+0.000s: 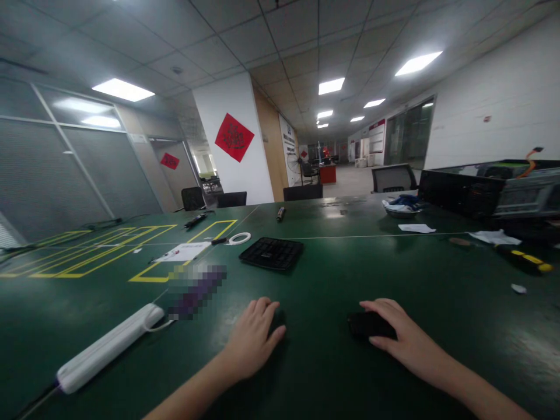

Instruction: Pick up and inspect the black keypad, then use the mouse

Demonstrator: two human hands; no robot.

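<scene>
My right hand (396, 326) is closed around a small black block-shaped object (371, 325) on the green table, thumb on the near side and fingers on the far side. My left hand (256, 335) rests on the table to the left of it. Its thumb stands apart from the bent fingers, with only a dark patch between them, which looks like shadow. Beyond the left hand lies a flat black panel (271, 254) with a grid of squares.
A long white case (109, 348) with a cord lies at the left, beside a blurred-out purple item (199, 294). Farther off are a white tape roll (240, 238), a paper sheet (186, 251) and a small cylinder (280, 214). Opened computer cases (464, 192) and a yellow-black tool (525, 259) are at right.
</scene>
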